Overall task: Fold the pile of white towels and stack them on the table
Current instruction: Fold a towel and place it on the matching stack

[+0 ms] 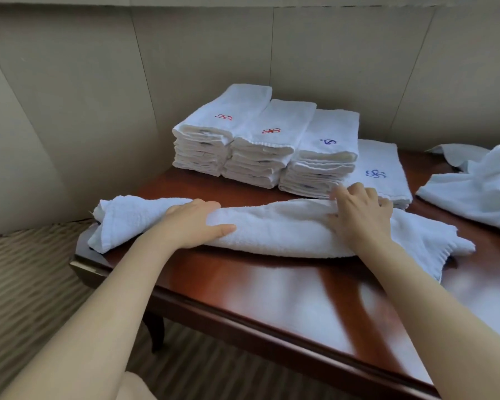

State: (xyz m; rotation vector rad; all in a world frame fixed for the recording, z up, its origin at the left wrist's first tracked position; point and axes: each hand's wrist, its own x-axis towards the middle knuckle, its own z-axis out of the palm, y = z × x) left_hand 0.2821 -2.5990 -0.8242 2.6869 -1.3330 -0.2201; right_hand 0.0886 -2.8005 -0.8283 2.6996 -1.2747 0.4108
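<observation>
Long white terry towel (272, 229) lying folded lengthwise across glossy reddish wooden table (272, 295). Left hand (197, 223) flat on it, fingers straight; right hand (358, 212) likewise, fingertips partly buried. Unfolded white towel heap (474, 192) cut off far right.

A long white terry towel (272, 229), folded lengthwise into a thick band, lies across the glossy reddish-brown wooden table (272, 290), its ends rumpled. Behind it stand four side-by-side stacks of folded white towels (272, 145) with red or blue embroidered emblems; the rightmost stack is lowest. A loose heap of unfolded white towels (479, 186) lies at the table's right.
</observation>
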